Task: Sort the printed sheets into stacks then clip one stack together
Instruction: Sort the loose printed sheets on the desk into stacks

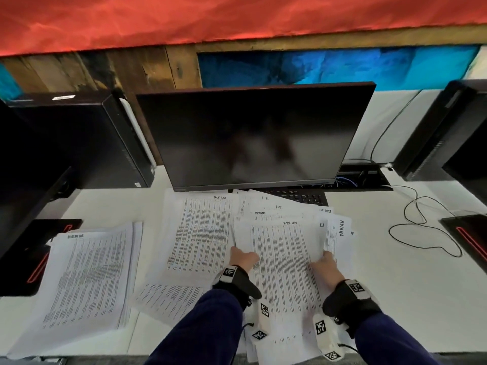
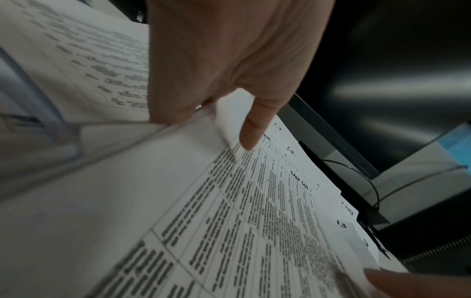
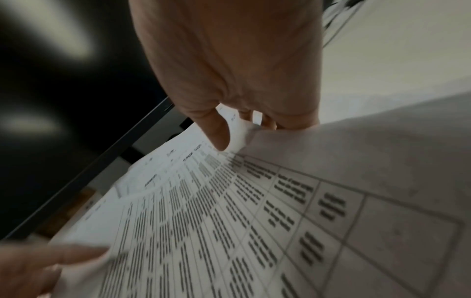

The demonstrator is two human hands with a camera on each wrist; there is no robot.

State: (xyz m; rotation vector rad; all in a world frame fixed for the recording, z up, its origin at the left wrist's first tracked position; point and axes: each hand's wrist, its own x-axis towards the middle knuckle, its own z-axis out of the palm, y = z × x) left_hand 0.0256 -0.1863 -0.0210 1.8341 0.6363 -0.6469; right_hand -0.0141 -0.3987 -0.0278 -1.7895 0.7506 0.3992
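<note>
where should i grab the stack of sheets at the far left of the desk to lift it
Take the stack by its near right edge, coming from the right: the sheets there are fanned and stepped, so fingers could slide under. Its left side sits close to the black box. Both hands are busy.

Dark monitor (image 1: 253, 138) — keyboard (image 1: 297, 197) beneath

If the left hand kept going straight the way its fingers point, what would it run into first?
Probably the fanned loose sheets beyond the held sheet that the left hand grips, then the monitor base. Depth is unclear.
</note>
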